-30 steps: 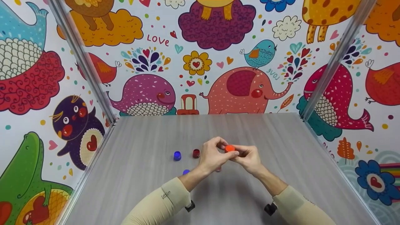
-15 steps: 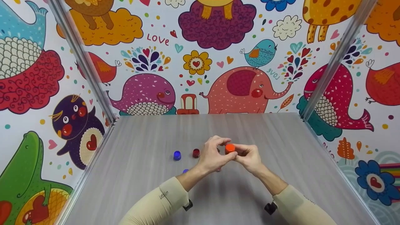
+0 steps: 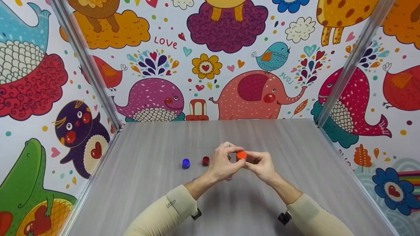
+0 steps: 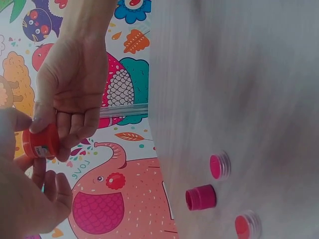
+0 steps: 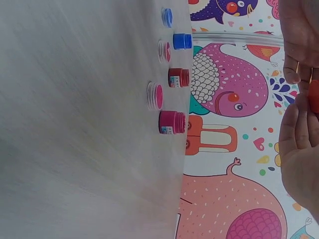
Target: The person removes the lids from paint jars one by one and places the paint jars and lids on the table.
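Observation:
A small orange-red paint jar (image 3: 241, 155) is held above the table between both hands. My left hand (image 3: 224, 161) pinches it from the left, thumb at the near side and forefinger by its top edge. From the right, my right hand (image 3: 263, 166) grips the same jar with thumb and fingers. In the left wrist view the jar (image 4: 42, 142) shows a label on its side. Only a sliver of the orange jar (image 5: 314, 95) appears in the right wrist view. Whether a lid sits on it I cannot tell.
A blue paint jar (image 3: 186, 163) and a dark red jar (image 3: 205, 161) stand left of my hands. A pink jar (image 5: 172, 122) stands beside them. Near the jars lie a blue lid (image 5: 167, 18), a reddish lid (image 5: 164, 51) and a pink lid (image 5: 155, 96). Patterned walls enclose the table.
The orange jar tilted to show more of its side, then turned back a little. My left forefinger has shifted toward the jar's top edge. My right hand has barely moved.

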A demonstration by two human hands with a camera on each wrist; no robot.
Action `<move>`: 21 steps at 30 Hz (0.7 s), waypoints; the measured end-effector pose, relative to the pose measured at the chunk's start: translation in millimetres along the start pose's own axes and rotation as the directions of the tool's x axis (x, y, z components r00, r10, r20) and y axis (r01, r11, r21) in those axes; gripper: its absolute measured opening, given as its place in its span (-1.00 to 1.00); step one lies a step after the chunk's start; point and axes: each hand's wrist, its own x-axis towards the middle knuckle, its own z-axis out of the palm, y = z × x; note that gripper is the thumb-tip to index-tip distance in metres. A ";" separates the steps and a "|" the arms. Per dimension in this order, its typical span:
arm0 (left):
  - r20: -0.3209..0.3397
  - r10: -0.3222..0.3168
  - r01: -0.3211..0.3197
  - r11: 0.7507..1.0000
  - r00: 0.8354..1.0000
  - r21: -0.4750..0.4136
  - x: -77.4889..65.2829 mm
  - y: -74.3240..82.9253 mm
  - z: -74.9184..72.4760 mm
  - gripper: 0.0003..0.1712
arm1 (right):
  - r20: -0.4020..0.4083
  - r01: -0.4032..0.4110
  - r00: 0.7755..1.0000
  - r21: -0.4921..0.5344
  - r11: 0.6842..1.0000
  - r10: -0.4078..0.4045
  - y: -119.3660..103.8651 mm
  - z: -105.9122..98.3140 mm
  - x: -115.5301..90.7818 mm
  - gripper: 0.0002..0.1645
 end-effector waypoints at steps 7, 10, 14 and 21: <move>-0.002 -0.005 0.005 1.000 1.000 0.001 -0.2 -1.0 0.0 -0.68 | -0.021 -0.012 1.000 -0.017 1.000 0.012 1.0 -0.1 -0.5 -0.56; -0.019 -0.012 0.012 1.000 1.000 0.004 0.1 -1.3 0.5 -0.68 | -0.034 -0.017 0.999 -0.049 0.999 0.016 -0.2 0.1 0.4 -0.57; -0.045 -0.032 0.032 0.999 0.998 -0.002 0.3 -1.1 1.7 -0.68 | -0.046 -0.023 0.999 -0.068 0.997 0.020 -1.9 0.6 1.8 -0.57; -0.078 -0.080 0.080 0.997 0.994 -0.001 -0.5 -0.3 4.2 -0.68 | -0.027 -0.004 1.000 -0.107 0.994 0.001 0.2 0.1 0.7 -0.57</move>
